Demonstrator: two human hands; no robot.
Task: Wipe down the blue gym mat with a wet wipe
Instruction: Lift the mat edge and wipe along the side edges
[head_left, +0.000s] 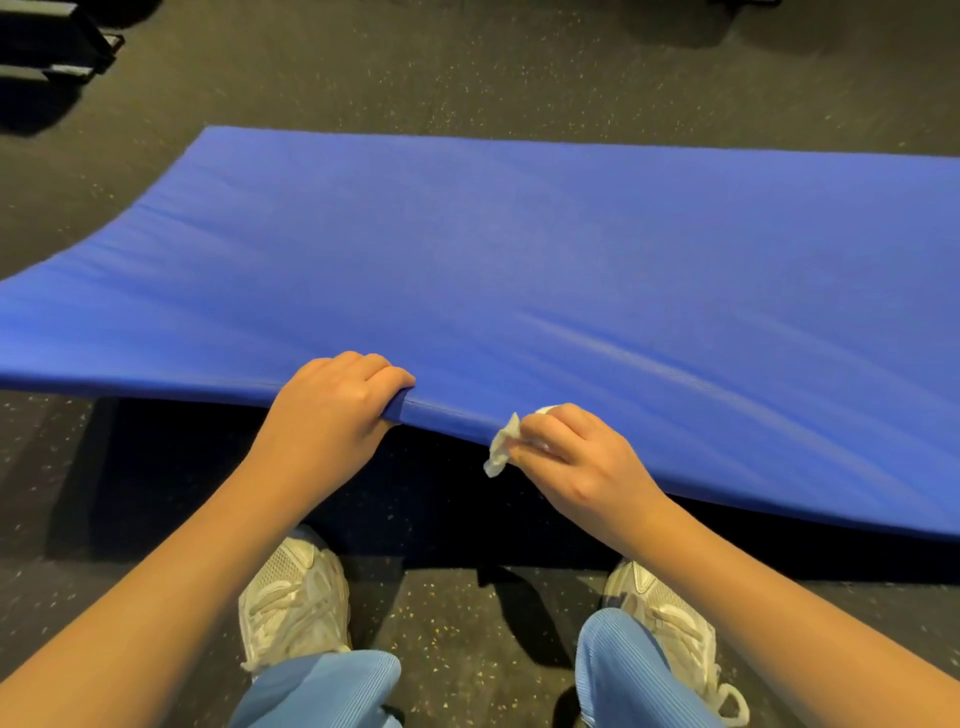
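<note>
The left hand (332, 400) is gripping the near edge of the blue gym mat (519, 270), lifting it off the floor (467, 78), while the right hand (571, 457) is pinching a crumpled wet wipe (501, 447) against that edge, and the mat looks light, soft and bendy, so the edge seems a good place to hold.

Blue gym mat (519, 270): padded, smooth, near edge lifted off floor (467, 78), apparently bowed. Wet wipe (501, 447): white, crumpled, pinched in right hand (576, 457) at mat's near edge.

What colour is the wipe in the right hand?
White; the wet wipe shows best in the head view.
</note>
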